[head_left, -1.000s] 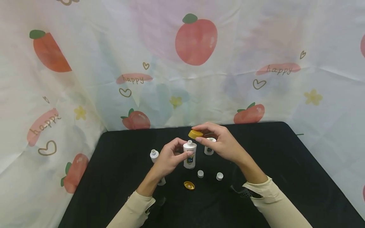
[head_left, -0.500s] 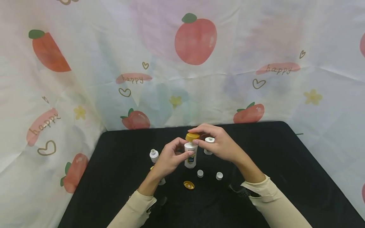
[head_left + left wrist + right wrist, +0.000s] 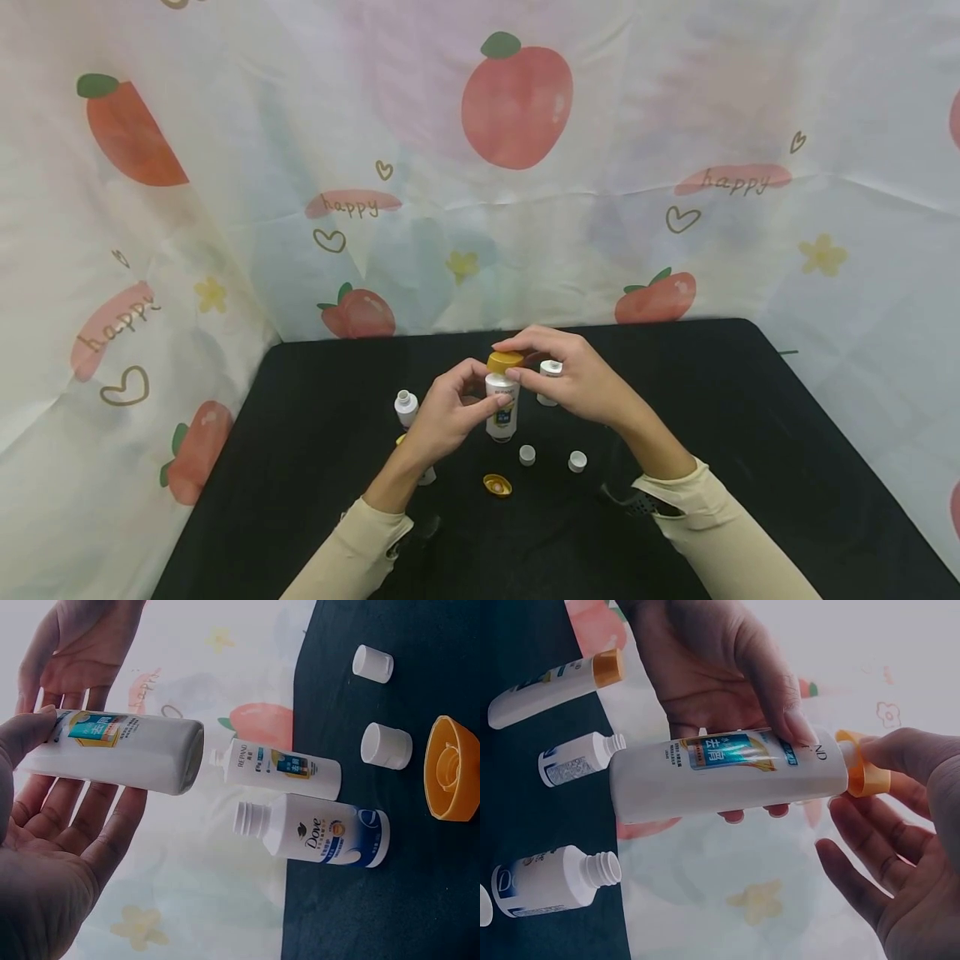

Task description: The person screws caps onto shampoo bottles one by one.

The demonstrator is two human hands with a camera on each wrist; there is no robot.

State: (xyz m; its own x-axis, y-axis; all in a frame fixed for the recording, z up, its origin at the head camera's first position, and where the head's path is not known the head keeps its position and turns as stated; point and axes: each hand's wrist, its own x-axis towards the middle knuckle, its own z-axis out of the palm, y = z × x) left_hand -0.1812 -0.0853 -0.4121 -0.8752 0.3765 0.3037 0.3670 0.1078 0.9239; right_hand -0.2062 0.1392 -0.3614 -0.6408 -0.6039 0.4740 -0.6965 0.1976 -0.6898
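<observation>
My left hand [image 3: 450, 417] grips a white shampoo bottle [image 3: 727, 780] around its body, held above the black table. On the bottle's neck sits a yellow cap [image 3: 504, 362], pinched between the thumb and fingers of my right hand [image 3: 581, 379]. A bit of neck shows beside the cap in the right wrist view, so it is not flush with the shoulder. Behind my right hand stands an uncapped white bottle [image 3: 549, 392]. Left of my left hand is another uncapped white bottle [image 3: 406, 407]. The left wrist view shows an uncapped Dove bottle [image 3: 322, 832].
Two small white caps [image 3: 527, 456] [image 3: 577, 462] and a second yellow cap [image 3: 497, 486], inside facing up, lie on the black table [image 3: 600, 550] before the hands. A yellow-capped bottle [image 3: 547, 686] is partly hidden by my left forearm in the head view. A printed curtain [image 3: 420, 108] hangs behind.
My right hand has brought the yellow cap left and down, from above the bare neck onto the bottle. My left hand has kept its grip, nearly still.
</observation>
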